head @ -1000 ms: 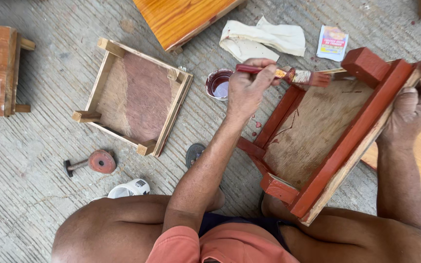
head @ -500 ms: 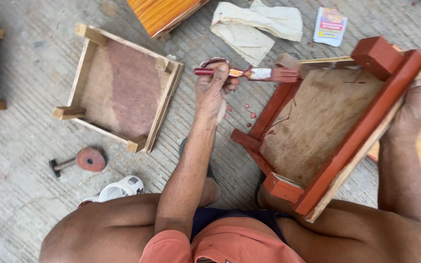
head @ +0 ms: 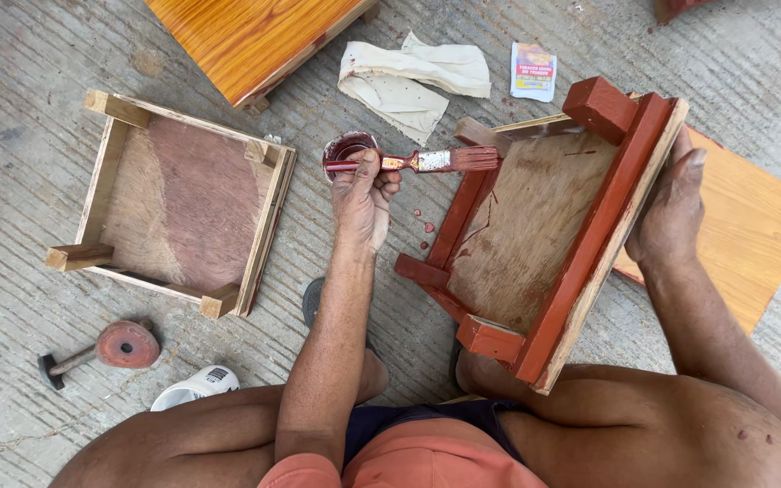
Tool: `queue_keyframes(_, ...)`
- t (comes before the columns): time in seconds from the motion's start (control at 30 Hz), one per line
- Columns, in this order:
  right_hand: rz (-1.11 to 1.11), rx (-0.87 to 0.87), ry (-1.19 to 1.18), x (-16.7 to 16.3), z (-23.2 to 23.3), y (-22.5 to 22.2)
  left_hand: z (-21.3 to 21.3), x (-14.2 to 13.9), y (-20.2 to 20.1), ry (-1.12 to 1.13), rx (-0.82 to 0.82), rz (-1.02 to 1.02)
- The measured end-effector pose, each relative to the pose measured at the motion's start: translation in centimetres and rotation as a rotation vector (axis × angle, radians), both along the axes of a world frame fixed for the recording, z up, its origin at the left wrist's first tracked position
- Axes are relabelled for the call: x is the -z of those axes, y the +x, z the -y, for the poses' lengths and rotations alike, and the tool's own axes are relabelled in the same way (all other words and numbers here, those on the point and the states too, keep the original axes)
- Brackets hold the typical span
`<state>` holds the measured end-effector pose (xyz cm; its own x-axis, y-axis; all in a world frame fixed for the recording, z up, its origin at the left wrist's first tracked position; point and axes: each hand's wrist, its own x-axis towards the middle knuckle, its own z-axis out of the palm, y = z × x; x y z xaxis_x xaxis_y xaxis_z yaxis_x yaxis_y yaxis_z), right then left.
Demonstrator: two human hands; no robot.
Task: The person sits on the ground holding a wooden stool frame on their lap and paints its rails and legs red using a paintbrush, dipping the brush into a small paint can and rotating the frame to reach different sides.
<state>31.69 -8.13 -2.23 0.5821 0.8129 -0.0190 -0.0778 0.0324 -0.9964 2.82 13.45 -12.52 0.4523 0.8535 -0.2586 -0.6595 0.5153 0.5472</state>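
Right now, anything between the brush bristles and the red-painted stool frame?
Nothing visible. The left hand holds the paintbrush with its bristles right at the upturned stool frame's upper left rail. The right hand grips the far rail.

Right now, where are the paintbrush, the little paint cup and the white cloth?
paintbrush (head: pixel 427 162), head view, on the metal band by the bristles.
paint cup (head: pixel 345 145), head view, on its red-stained inside.
white cloth (head: pixel 413 79), head view, on the middle fold.

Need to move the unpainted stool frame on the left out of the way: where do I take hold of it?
Grip the unpainted stool frame by the bare leg block sticking out at its lower-left corner, coming from the left. It lies upside down and flat, so the legs project clear of the rails, and that side is away from the left hand holding the wet brush.
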Motion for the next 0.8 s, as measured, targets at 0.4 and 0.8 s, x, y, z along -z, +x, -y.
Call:
queue_keyframes(0.4, 0.083, 0.002, -0.130, 3.4, 0.8, 8.4, 0.5, -0.3, 0.1, -0.005, -0.030, 0.055)
queue_keyframes(0.8, 0.231, 0.112, -0.260, 3.4, 0.6, 7.2, 1.7, 0.2, 4.4, -0.035, -0.052, -0.144)
